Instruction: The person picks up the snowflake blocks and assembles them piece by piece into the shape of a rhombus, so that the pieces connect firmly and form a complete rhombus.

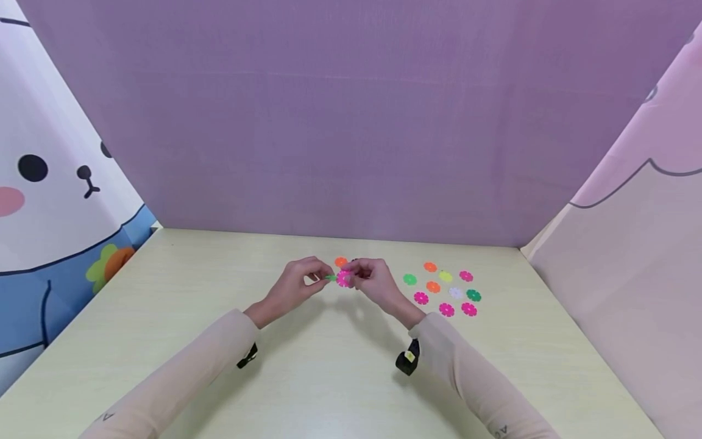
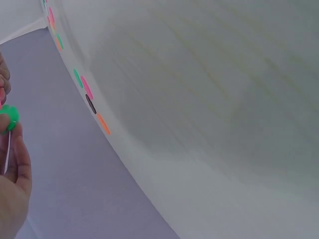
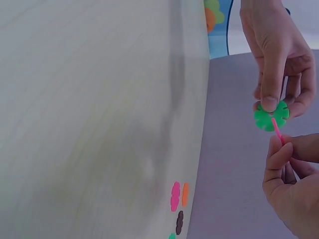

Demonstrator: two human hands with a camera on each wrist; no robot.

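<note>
My left hand [image 1: 293,283] pinches a green notched plastic disc [image 3: 271,115] between thumb and fingers. A second notched disc, pink [image 3: 278,130], is pinched by my right hand [image 1: 375,281]. In the right wrist view the pink disc is seen edge-on, its tip against the face of the green one near its lower middle. Both hands are raised above the table. Only part of the left hand [image 2: 15,164] and the green disc [image 2: 11,118] show in the left wrist view.
On the table [image 1: 318,378], orange [image 1: 340,261], black [image 3: 179,222], pink [image 3: 175,196] and green [image 2: 78,78] discs lie by the hands. Several more, including a yellow one [image 1: 446,276] and a white one [image 1: 456,293], lie flat to the right. A purple panel [image 1: 351,122] stands behind.
</note>
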